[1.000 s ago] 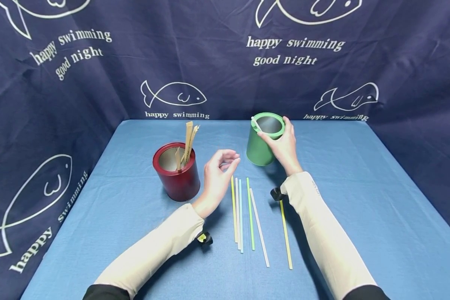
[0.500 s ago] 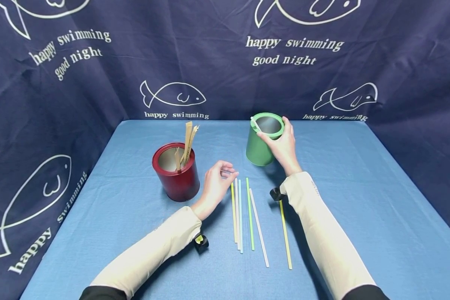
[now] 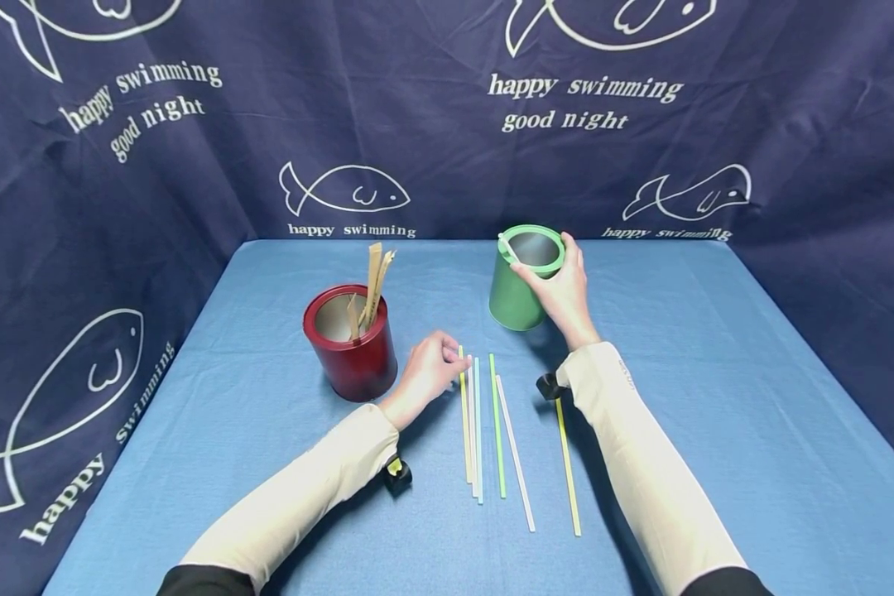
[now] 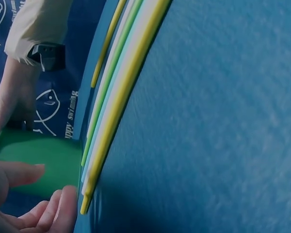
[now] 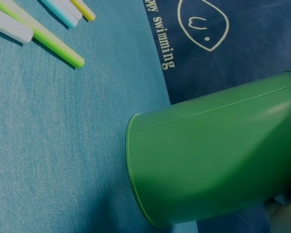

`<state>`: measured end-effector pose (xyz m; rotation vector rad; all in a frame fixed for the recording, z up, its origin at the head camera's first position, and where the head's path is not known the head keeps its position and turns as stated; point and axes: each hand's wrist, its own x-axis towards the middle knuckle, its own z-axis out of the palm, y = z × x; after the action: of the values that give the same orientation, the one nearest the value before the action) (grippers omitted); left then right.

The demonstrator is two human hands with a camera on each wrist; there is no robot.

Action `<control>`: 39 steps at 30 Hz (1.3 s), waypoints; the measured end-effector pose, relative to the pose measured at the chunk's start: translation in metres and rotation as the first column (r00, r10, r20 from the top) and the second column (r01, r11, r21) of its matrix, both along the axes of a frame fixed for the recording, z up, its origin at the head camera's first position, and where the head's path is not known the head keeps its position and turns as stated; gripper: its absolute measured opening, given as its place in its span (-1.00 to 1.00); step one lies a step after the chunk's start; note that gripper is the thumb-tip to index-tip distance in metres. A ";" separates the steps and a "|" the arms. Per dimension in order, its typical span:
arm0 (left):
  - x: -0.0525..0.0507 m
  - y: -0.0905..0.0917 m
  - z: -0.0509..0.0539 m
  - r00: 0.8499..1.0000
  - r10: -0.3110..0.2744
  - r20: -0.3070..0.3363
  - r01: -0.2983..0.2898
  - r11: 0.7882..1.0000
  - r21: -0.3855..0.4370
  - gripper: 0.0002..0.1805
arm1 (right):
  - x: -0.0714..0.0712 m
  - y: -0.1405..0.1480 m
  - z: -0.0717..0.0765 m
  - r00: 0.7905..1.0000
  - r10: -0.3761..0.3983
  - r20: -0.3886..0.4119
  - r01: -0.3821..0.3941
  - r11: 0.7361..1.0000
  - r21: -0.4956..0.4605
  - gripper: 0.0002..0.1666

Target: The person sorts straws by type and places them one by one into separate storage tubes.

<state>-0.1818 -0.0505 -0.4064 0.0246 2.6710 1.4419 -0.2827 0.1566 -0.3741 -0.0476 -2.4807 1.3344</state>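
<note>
My left hand hovers at the far ends of a row of thin straws, thumb and fingers apart in the left wrist view. Nearest it is a yellow straw; beside that lie a white straw and a light blue straw. My right hand grips the rim of a green can, thumb at the front and fingers on the right side. A white straw stands in the can, leaning on its left rim. In the right wrist view the green can hides most of the hand.
Left of my left hand stands a dark red can holding several flat wooden sticks. A green straw, another white straw and a second yellow straw lie to the right on the blue cloth. A dark printed curtain hangs behind.
My left hand has come down and toward me, to the far end of the leftmost yellow straw. The right hand stays on the green can.
</note>
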 end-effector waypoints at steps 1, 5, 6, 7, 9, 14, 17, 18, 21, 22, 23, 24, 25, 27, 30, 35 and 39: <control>-0.001 0.000 0.000 1.000 -0.009 0.023 0.009 1.000 0.005 -0.68 | 0.000 0.000 0.000 1.000 0.000 0.001 0.000 1.000 0.000 0.15; -0.003 0.000 -0.002 0.994 -0.026 0.102 0.025 1.000 0.010 -0.66 | 0.001 0.000 0.000 1.000 0.006 0.002 -0.006 1.000 -0.004 0.16; -0.004 0.001 -0.002 0.992 -0.028 0.120 0.027 1.000 0.010 -0.66 | 0.001 0.000 0.001 1.000 0.007 0.002 -0.007 1.000 -0.006 0.16; -0.004 0.001 -0.002 0.991 -0.030 0.133 0.030 1.000 0.001 -0.66 | 0.000 0.000 0.001 1.000 0.008 0.002 -0.008 1.000 -0.006 0.16; -0.005 0.002 -0.002 0.987 -0.034 0.155 0.036 0.999 -0.010 -0.67 | 0.001 -0.001 0.001 1.000 0.009 0.003 -0.008 1.000 -0.008 0.15; -0.004 0.005 -0.001 0.983 -0.051 0.174 0.065 0.995 -0.074 -0.70 | 0.001 -0.001 0.001 1.000 0.007 0.005 -0.007 1.000 -0.013 0.15; -0.004 0.006 0.001 0.983 -0.066 0.173 0.087 0.990 -0.116 -0.69 | 0.001 0.000 0.001 1.000 0.010 0.003 -0.010 1.000 -0.016 0.14; -0.004 0.007 0.002 0.982 -0.071 0.173 0.093 0.987 -0.127 -0.69 | 0.001 0.000 0.001 1.000 0.010 0.002 -0.010 1.000 -0.017 0.14; -0.005 0.008 0.002 0.983 -0.079 0.166 0.104 0.984 -0.146 -0.68 | 0.001 0.000 0.001 1.000 0.009 0.003 -0.009 1.000 -0.017 0.15; -0.005 0.008 0.002 0.983 -0.081 0.166 0.107 0.983 -0.152 -0.68 | 0.001 0.000 0.001 1.000 0.009 0.004 -0.009 1.000 -0.017 0.15; -0.005 0.008 0.002 0.983 -0.082 0.162 0.108 0.982 -0.156 -0.67 | 0.001 0.000 0.001 1.000 0.008 0.005 -0.008 1.000 -0.018 0.15; -0.005 0.009 0.002 0.984 -0.081 0.161 0.107 0.981 -0.161 -0.67 | 0.001 0.000 0.001 1.000 0.008 0.007 -0.007 1.000 -0.018 0.15; -0.005 0.009 0.002 0.983 -0.079 0.163 0.106 0.981 -0.163 -0.67 | 0.001 0.000 0.001 1.000 0.007 0.009 -0.007 1.000 -0.019 0.15; -0.006 0.009 0.002 0.983 -0.075 0.165 0.103 0.980 -0.168 -0.68 | 0.001 0.000 0.001 1.000 0.009 0.011 -0.009 1.000 -0.021 0.15; -0.006 0.010 0.002 0.983 -0.074 0.168 0.104 0.979 -0.177 -0.68 | 0.001 0.000 0.002 1.000 0.009 0.014 -0.009 1.000 -0.027 0.15; -0.007 0.011 0.002 0.982 -0.075 0.173 0.108 0.976 -0.191 -0.69 | 0.002 0.000 0.002 1.000 0.008 0.021 -0.008 1.000 -0.027 0.15; -0.008 0.011 0.002 0.982 -0.067 0.178 0.100 0.977 -0.187 -0.69 | 0.002 0.000 0.003 1.000 0.009 0.021 -0.009 1.000 -0.022 0.15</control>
<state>-0.1895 -0.0394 -0.4046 -0.0023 2.6222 1.0984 -0.2811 0.1569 -0.3716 -0.0561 -2.4864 1.3716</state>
